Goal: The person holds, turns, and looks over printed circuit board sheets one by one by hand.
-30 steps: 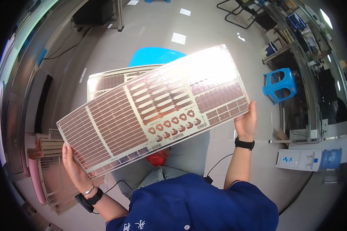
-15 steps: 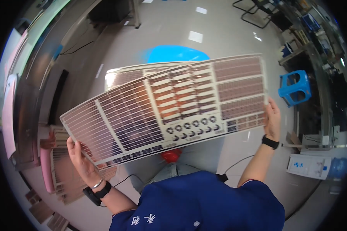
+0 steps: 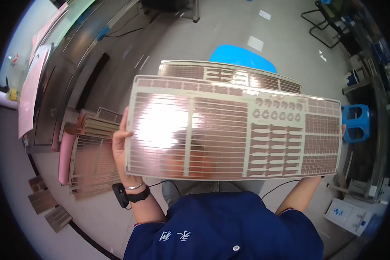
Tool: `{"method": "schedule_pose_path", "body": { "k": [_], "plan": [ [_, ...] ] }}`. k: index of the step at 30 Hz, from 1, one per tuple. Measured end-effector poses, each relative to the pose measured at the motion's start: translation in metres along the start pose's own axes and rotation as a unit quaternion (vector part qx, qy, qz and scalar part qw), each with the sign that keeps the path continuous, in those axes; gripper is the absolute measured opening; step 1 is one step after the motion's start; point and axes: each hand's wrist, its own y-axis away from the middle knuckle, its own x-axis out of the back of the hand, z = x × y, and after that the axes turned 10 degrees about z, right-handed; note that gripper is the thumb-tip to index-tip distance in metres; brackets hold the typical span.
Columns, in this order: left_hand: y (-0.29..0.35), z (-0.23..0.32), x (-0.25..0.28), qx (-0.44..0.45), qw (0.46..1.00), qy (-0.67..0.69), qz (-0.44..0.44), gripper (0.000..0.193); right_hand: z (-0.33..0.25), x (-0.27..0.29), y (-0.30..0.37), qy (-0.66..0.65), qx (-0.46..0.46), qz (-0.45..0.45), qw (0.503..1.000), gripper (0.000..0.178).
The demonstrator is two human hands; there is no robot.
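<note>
A large rectangular copper-coloured circuit panel (image 3: 221, 138) with pale borders is held up in front of me by both hands. Rows of fine lines fill its left part, small ring shapes lie near its top edge right of centre, and bright light glares off its left side. My left hand (image 3: 122, 145) grips the left edge, its fingers partly behind the panel. Only the fingertips of my right hand (image 3: 344, 130) show, curled round the right edge; the rest is hidden. Just beyond, a second similar panel (image 3: 184, 69) shows above the top edge of the held one.
A blue stool (image 3: 242, 57) stands behind the second panel, and another blue stool (image 3: 355, 123) at the right. Stacked panels (image 3: 95, 160) lean by a pink roll (image 3: 67, 151) at my left. Small brown pieces (image 3: 43, 201) lie lower left. Benches line both sides.
The held panel has been turned over top to bottom: its ring shapes went from the lower edge to the upper. It is now nearly level instead of slanted. My view has shifted too.
</note>
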Motion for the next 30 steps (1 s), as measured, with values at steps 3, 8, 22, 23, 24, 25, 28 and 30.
{"method": "schedule_pose_path", "body": {
  "k": [3,8,22,23,24,25,28,30],
  "plan": [
    [0.003,-0.013,0.026,0.064,0.998,-0.008,0.005,0.017,0.021,-0.011,-0.009,-0.010,-0.004,0.000,1.000,0.033],
    [0.009,-0.015,0.021,0.109,0.993,0.049,-0.022,0.022,0.024,0.003,-0.018,-0.025,-0.016,0.001,1.000,0.034],
    [0.005,-0.010,0.019,0.112,0.984,0.128,-0.048,0.027,0.065,-0.057,-0.009,-0.037,0.053,0.052,0.997,0.039],
    [0.004,-0.010,0.018,0.105,0.987,0.111,-0.039,0.027,0.064,-0.063,-0.016,-0.037,0.062,0.059,0.996,0.039],
    [0.005,-0.009,0.018,0.109,0.987,0.113,-0.042,0.027,0.064,-0.065,-0.013,-0.038,0.071,0.068,0.994,0.040],
    [0.005,-0.009,0.018,0.101,0.989,0.106,-0.030,0.027,0.068,-0.072,-0.013,-0.038,0.079,0.076,0.993,0.040],
    [0.005,-0.007,0.015,0.096,0.991,0.096,-0.019,0.024,0.065,-0.081,-0.021,-0.041,0.105,0.102,0.988,0.041],
    [0.005,-0.007,0.013,0.085,0.994,0.067,0.010,0.021,0.064,-0.082,-0.012,-0.043,0.121,0.119,0.985,0.042]
  ]
}}
